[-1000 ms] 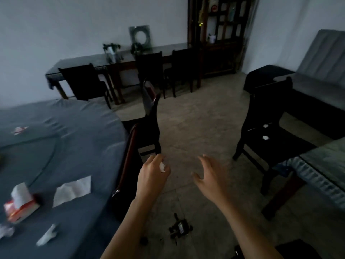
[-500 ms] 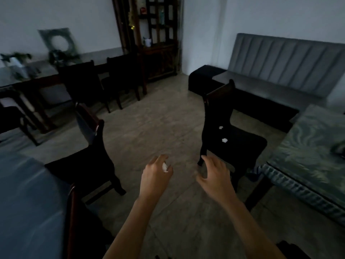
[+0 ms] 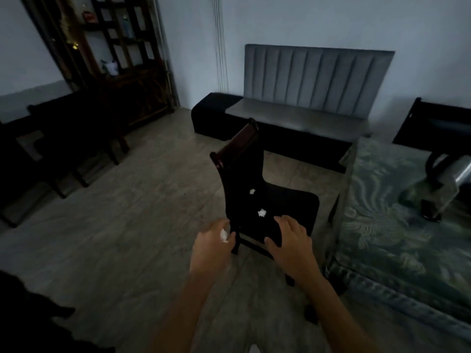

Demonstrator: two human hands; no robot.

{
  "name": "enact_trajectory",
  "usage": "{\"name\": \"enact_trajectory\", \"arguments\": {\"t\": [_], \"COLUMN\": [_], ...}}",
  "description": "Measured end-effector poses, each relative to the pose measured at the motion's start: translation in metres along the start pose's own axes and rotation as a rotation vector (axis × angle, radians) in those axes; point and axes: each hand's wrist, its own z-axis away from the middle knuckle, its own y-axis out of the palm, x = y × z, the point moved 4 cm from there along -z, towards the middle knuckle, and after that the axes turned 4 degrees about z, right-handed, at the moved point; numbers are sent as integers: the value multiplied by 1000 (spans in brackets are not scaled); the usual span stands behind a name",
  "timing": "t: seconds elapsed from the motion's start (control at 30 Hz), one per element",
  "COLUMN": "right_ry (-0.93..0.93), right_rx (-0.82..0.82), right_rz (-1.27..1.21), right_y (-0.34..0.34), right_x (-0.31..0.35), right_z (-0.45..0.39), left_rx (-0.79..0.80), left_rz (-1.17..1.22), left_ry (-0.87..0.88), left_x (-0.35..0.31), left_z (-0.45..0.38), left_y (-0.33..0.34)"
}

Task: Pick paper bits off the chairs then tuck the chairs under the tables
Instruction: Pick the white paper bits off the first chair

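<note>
A dark wooden chair (image 3: 288,202) stands in the middle of the room, pulled out from the table with the green patterned cloth (image 3: 397,225) on the right. Two white paper bits lie on its black seat: one (image 3: 252,191) near the backrest, another (image 3: 261,213) closer to me. My left hand (image 3: 211,247) holds a small white paper bit (image 3: 224,235) between thumb and fingers, just left of the seat's near corner. My right hand (image 3: 290,240) hovers over the front of the seat with fingers spread, holding nothing.
A grey padded bench (image 3: 300,118) stands against the far wall behind the chair. A dark shelf unit (image 3: 107,59) and dark chairs at a table (image 3: 63,138) fill the left. A metal object (image 3: 448,184) sits on the patterned table. Bare floor (image 3: 127,238) lies left of the chair.
My view has swung right, from the round blue table to the chair with the paper bits. Both hands have come up to that chair's seat; the left still holds its paper bit.
</note>
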Motion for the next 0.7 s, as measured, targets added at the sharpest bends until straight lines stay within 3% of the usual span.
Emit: {"name": "enact_trajectory", "arguments": {"t": [0.4,0.7], "right_ry": [97,177], "right_rx": [-18,-29], "right_rz": [-13,17], "right_y": [-24,3], "right_x": [-43,-50], "right_z": [-195,-326], "left_rx": [71,179], "left_rz": [17,62], "left_ry": [35,63], "left_x": [-6,28], "left_z": [-202,-345], "left_y": [92,161]}}
